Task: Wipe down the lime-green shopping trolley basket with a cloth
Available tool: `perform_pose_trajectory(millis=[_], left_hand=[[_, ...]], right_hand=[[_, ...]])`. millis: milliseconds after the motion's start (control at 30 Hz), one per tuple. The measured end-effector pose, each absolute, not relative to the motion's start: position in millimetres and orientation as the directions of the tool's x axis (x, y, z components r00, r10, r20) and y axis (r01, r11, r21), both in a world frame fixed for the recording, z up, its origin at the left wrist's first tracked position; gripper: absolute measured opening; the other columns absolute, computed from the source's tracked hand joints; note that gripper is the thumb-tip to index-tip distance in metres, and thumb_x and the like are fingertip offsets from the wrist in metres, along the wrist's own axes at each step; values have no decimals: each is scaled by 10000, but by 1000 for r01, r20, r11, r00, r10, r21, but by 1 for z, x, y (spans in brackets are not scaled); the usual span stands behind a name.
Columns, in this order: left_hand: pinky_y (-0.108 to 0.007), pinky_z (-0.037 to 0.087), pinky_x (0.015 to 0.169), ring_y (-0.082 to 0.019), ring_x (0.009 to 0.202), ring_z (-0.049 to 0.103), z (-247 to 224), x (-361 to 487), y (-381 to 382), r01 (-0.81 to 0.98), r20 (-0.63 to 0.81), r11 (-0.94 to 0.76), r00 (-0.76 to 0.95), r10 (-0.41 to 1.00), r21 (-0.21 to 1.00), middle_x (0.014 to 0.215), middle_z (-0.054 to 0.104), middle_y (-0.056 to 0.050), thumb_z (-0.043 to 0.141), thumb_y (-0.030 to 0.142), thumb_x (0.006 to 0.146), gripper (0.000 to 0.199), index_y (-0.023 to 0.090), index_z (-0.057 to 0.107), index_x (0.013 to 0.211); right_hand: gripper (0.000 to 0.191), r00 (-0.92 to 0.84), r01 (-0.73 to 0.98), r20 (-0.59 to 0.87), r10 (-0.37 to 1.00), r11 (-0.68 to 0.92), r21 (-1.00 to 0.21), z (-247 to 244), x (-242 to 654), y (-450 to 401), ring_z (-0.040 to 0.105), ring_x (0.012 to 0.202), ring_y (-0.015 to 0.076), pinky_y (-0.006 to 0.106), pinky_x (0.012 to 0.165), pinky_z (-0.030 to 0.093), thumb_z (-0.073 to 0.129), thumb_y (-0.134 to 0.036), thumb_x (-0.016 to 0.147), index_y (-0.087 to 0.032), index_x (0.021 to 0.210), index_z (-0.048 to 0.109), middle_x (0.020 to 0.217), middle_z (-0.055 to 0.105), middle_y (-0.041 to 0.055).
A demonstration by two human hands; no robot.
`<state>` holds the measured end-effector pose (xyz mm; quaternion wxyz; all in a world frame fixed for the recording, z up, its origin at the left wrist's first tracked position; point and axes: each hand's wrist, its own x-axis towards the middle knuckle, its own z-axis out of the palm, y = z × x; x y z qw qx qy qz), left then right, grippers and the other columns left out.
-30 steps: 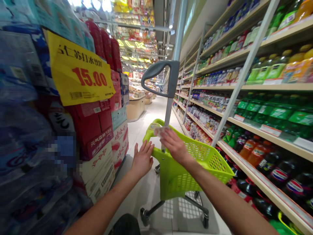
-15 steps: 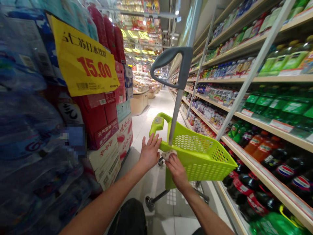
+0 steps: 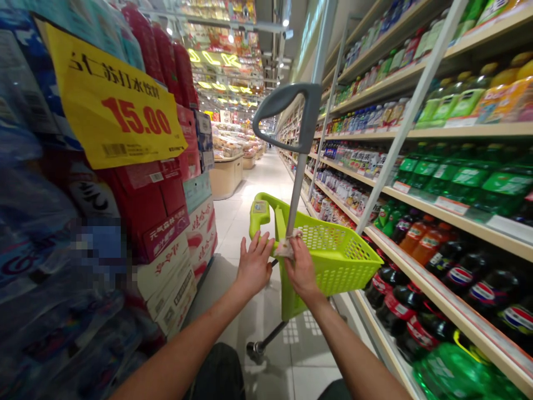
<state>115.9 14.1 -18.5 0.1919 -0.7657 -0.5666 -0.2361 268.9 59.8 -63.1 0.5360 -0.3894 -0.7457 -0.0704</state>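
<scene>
A lime-green shopping cart (image 3: 341, 272) with a perforated basket stands before me. My left hand (image 3: 255, 264) lies on the cart's near green rim, close to the handle part, its fingers stretched and apart. My right hand (image 3: 302, 269) has its fingers bent over a crumpled whitish cloth (image 3: 287, 244) and presses it to the basket's rim, beside the foot of the grey post (image 3: 297, 191). Part of the cloth is hidden under the fingers. Above both hands the post carries a grey loop handle (image 3: 306, 119).
On the left are stacked drink cartons (image 3: 166, 272) and wrapped bottles, with a yellow price sign (image 3: 120, 105) jutting out. Shelves of bottled drinks (image 3: 466, 172) line the right. A tiled aisle (image 3: 268, 178) runs ahead past wooden display counters (image 3: 227, 175). A caster (image 3: 255, 351) is near my knees.
My right hand and the cloth have moved slightly up along the rim to the post. The basket has swung a little, and the view has shifted right. My left hand stays on the rim.
</scene>
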Motion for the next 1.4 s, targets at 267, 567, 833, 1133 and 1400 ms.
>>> perform_pose_trajectory(millis=[267, 567, 833, 1133, 1400], left_hand=[[-537, 167, 1035, -283, 1273, 271, -26, 122, 15, 949, 618, -315, 265, 740, -30, 1330, 430, -63, 467, 186, 710, 554, 209, 399, 1259], [-492, 184, 1028, -286, 1225, 324, -23, 132, 9, 912, 649, -398, 247, 719, 94, 1267, 485, -72, 501, 178, 684, 501, 198, 458, 1183], [-428, 262, 980, -211, 1075, 480, 5, 95, 36, 791, 573, -581, 390, 720, 192, 1039, 605, -45, 563, 302, 731, 246, 218, 556, 963], [-411, 301, 921, -205, 932, 495, -9, 152, 25, 853, 627, -467, 235, 743, 233, 890, 590, -36, 561, 276, 737, 152, 199, 576, 867], [-519, 172, 1018, -268, 1215, 349, 9, 152, 33, 780, 492, -590, 437, 753, 210, 1313, 430, -97, 609, 446, 674, 688, 204, 359, 1267]], right_hand=[[404, -2, 729, 808, 589, 554, -402, -105, 337, 83, 464, 1138, 230, 465, 954, 368, 373, -97, 764, -189, 1097, 584, 1174, 560, 99], [340, -42, 484, 861, 507, 764, -426, -72, 275, 30, 343, 1252, 213, 450, 1014, 331, 378, -99, 827, -183, 1113, 542, 1329, 421, 88], [396, -148, 439, 875, 462, 823, -360, -54, 272, 16, 385, 1217, 192, 425, 1002, 348, 364, -43, 800, -207, 1132, 507, 1299, 446, 76], [264, 61, 533, 787, 614, 646, -546, -28, 273, 24, 542, 965, 211, 396, 866, 420, 421, -165, 785, -183, 980, 599, 1003, 630, 79], [256, 263, 528, 647, 715, 455, -717, -31, 350, 26, 597, 856, 211, 362, 778, 455, 423, -243, 765, -173, 938, 597, 913, 659, 67]])
